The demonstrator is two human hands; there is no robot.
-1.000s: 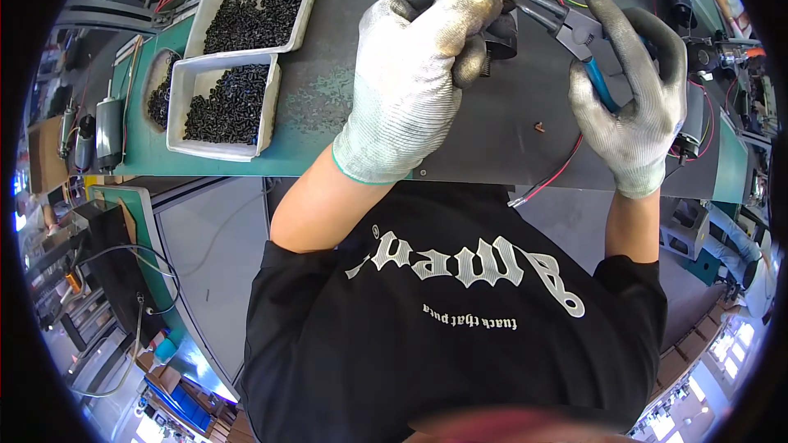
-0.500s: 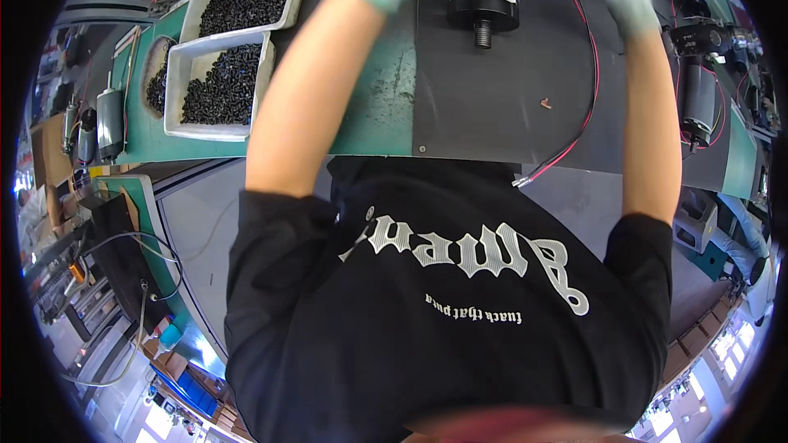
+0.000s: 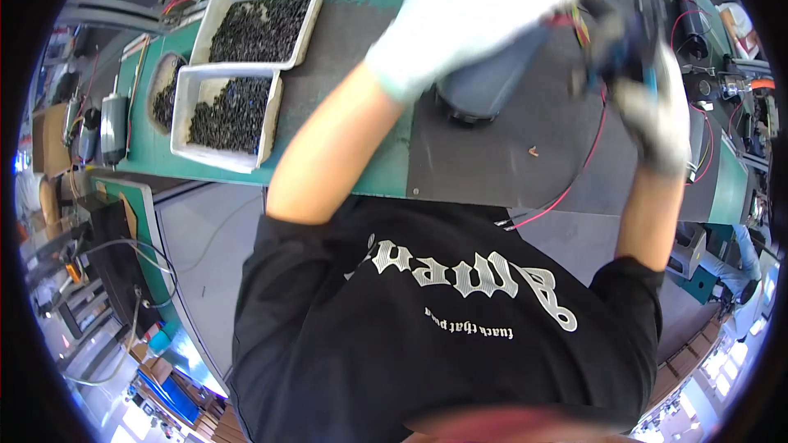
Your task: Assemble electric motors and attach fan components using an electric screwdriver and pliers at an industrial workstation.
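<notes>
A dark grey cylindrical electric motor [image 3: 492,82] stands tilted on the black mat, its lower end toward me. My left hand [image 3: 464,20], in a white glove, is closed over its upper part, with the fingers reaching to the red and yellow wires at its far end. My right hand [image 3: 661,119], also gloved, is closed round a black tool with blue parts [image 3: 628,53], beside the motor's wire end. Motion smears this tool, so its exact kind cannot be told. A red and black lead [image 3: 587,160] runs from the motor over the table's front edge.
Two white trays [image 3: 275,119] of small black parts stand at the left, with a smaller container [image 3: 162,94] of parts beside them. A small copper-coloured scrap [image 3: 533,151] lies on the mat. More motors stand at the far left [image 3: 113,127] and right [image 3: 692,25].
The motor has gone from upright in view to tilted, its threaded shaft no longer showing. Both hands have come nearer; the black tool now shows in my right hand.
</notes>
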